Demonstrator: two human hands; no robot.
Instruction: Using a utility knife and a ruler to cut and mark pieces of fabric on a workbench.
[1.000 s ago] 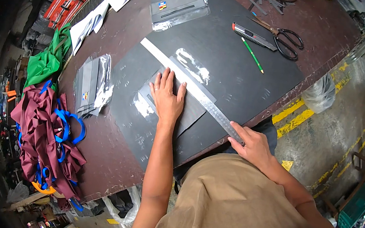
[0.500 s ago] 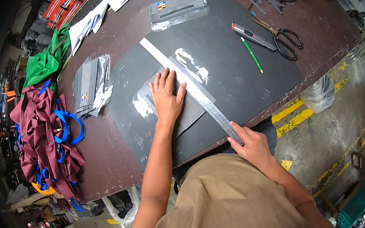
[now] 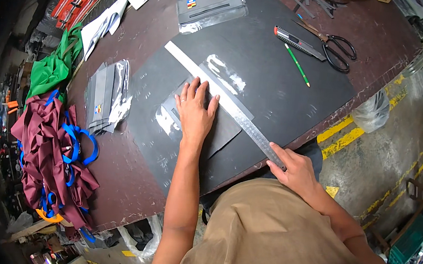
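Presently, the right hand [image 3: 296, 170] pinches the near end of a steel ruler [image 3: 225, 102] at the tabletop's [image 3: 126, 195] near edge. The left hand [image 3: 195, 112] lies open, flat on a thin dark sheet [image 3: 216, 132] beside it. Ruler appears stiff, slippery; the sheet looks light and flexible, best pressed flat.

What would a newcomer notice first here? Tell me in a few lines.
First, the long metal ruler lying slantwise across the black mat, with the left hand pressed flat on a dark sheet beside it and the right hand at its near end. Then the maroon cloth heap at the table's left edge, and the scissors far right.
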